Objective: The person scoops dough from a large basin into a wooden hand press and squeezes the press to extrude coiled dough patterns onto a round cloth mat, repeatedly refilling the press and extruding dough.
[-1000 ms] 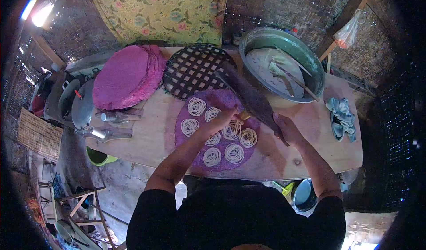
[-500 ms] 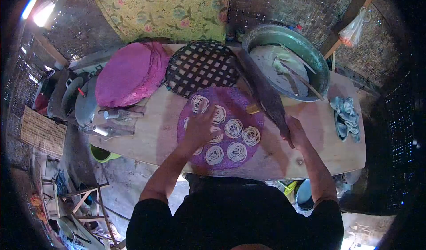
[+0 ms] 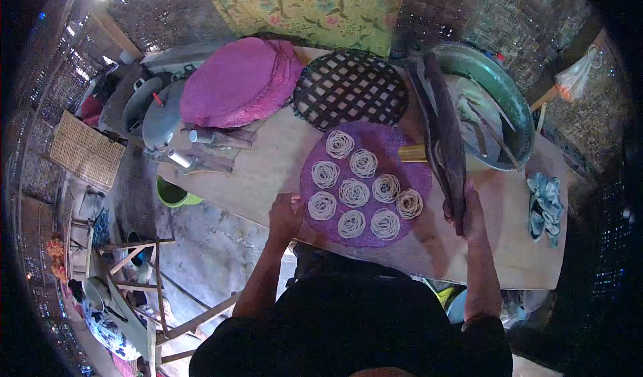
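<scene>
Above the desk, the right grip clutched the dark wooden tool, its brass-coloured cylinder overhanging the purple mat; one dip might have squashed the pale coils there! Left grip curled at the mat's edge, pinching or not I couldn't tell; a tug risked shifting them.

There are nine pale coils, one lattice disc and one large basin.
</scene>
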Demonstrator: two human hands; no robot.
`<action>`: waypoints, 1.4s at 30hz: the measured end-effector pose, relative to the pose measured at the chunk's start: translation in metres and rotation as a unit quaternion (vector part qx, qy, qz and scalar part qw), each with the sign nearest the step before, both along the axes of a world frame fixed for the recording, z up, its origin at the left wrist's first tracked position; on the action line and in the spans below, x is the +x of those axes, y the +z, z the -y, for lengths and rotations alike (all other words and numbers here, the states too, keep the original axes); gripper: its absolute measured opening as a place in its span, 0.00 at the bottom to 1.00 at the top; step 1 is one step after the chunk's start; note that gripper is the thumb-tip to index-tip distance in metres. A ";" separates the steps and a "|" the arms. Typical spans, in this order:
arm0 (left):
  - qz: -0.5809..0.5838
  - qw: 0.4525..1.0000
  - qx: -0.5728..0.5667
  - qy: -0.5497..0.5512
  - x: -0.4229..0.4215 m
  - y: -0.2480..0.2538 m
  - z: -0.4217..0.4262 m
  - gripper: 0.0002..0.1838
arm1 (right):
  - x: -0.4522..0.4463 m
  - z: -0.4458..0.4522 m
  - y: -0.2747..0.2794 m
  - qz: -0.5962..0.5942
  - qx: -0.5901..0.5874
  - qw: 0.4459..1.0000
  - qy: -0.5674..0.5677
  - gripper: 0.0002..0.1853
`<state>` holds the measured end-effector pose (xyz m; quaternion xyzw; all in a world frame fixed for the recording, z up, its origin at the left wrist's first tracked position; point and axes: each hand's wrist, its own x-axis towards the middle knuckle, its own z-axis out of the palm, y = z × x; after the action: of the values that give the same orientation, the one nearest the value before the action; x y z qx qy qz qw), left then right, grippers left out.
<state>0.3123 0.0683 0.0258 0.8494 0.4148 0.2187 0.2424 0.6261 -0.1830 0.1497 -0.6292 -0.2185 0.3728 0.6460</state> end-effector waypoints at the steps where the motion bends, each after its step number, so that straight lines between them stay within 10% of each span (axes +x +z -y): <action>1: 0.002 1.000 0.001 0.002 -0.001 -0.005 -0.003 0.14 | -0.002 -0.002 0.000 0.002 0.001 1.000 0.002 0.29; 9: 0.050 0.985 -0.156 -0.054 0.006 0.014 -0.035 0.09 | 0.001 0.009 0.003 -0.017 0.004 0.999 0.033 0.30; 17: -0.165 0.948 0.246 -0.114 0.059 0.035 -0.156 0.10 | 0.002 0.015 0.008 -0.042 0.012 0.999 0.015 0.31; 22: -0.049 0.911 0.392 -0.117 0.131 0.052 -0.175 0.16 | -0.002 0.014 -0.004 -0.009 -0.001 1.000 0.015 0.31; 24: 0.245 0.950 0.070 -0.181 0.183 0.080 -0.149 0.19 | -0.003 0.019 -0.011 -0.030 0.009 0.999 0.040 0.31; 26: 0.437 0.807 -0.295 -0.264 0.200 0.157 -0.087 0.25 | -0.009 0.016 0.001 -0.035 0.002 0.995 0.088 0.31; 28: 0.506 0.660 -0.418 -0.366 0.196 0.216 -0.038 0.41 | -0.021 0.011 0.016 -0.048 -0.011 0.989 0.141 0.31; 32: 0.603 0.478 -0.565 -0.298 0.170 0.244 -0.025 0.37 | -0.030 -0.005 0.044 -0.184 -0.042 0.941 0.279 0.34; 35: 0.604 0.361 -0.599 -0.383 0.173 0.153 -0.070 0.33 | -0.030 -0.023 0.031 -0.220 -0.103 0.912 0.330 0.36; 40: 0.668 0.454 -0.568 -0.158 0.156 0.037 -0.080 0.33 | -0.043 -0.057 0.018 -0.192 -0.287 0.885 0.311 0.36; 42: 0.690 0.327 -0.628 -0.149 0.150 0.019 -0.081 0.32 | -0.048 -0.064 0.021 -0.042 -0.410 0.861 0.298 0.36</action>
<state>0.4619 0.1489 0.0445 0.0364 -0.0206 0.3607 0.9318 0.5777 -0.1187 0.1705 -0.7262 -0.1955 0.6292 0.1963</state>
